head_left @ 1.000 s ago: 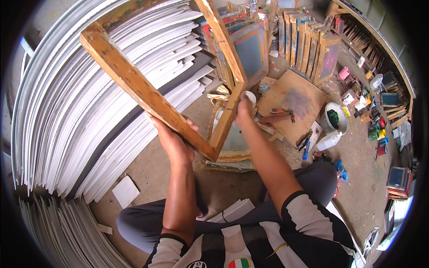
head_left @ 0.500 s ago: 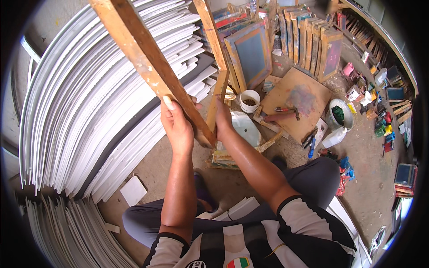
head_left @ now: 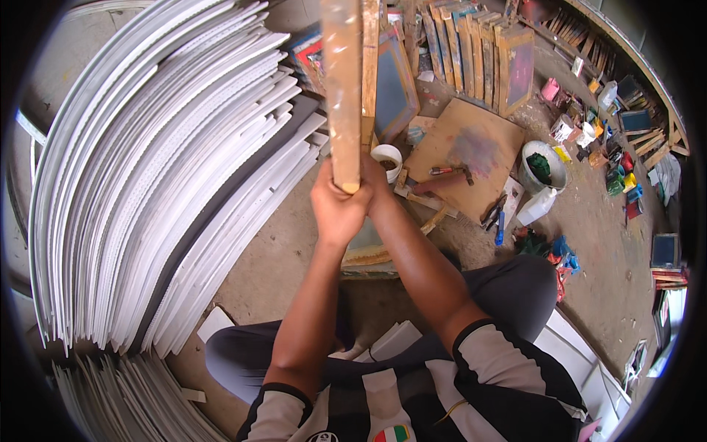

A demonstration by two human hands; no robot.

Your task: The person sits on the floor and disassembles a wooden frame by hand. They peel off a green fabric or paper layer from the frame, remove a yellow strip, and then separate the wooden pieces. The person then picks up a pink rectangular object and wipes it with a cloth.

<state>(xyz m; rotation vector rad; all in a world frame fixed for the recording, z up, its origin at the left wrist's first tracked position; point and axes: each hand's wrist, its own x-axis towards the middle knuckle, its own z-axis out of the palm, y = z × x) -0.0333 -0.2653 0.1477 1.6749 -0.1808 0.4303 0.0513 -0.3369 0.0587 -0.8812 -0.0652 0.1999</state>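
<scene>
A paint-specked wooden frame [head_left: 344,88] stands upright in front of me, seen almost edge-on, its top running out of view. My left hand [head_left: 337,208] is closed around its lower end. Against the left hand, my right hand [head_left: 376,181] holds the frame's lower right side; its fingers are mostly hidden. Below my hands lies another frame with a pale pane [head_left: 366,234], partly covered by my arms. Just right of the held frame is a white tub [head_left: 395,152] with brown contents. A brown board [head_left: 434,149] with a paint stain carries a hammer [head_left: 467,175].
Long white sheets [head_left: 169,169] are stacked at the left. Upright wooden screen frames [head_left: 479,62] stand at the back. On the right are a bucket with green stuff [head_left: 557,183], a white bottle [head_left: 536,207], pliers [head_left: 492,211] and small paint pots [head_left: 630,183].
The wooden frame has turned from a slanted position to upright and edge-on. Both hands have come together at its lower end, the left moving right. The view has shifted slightly.
</scene>
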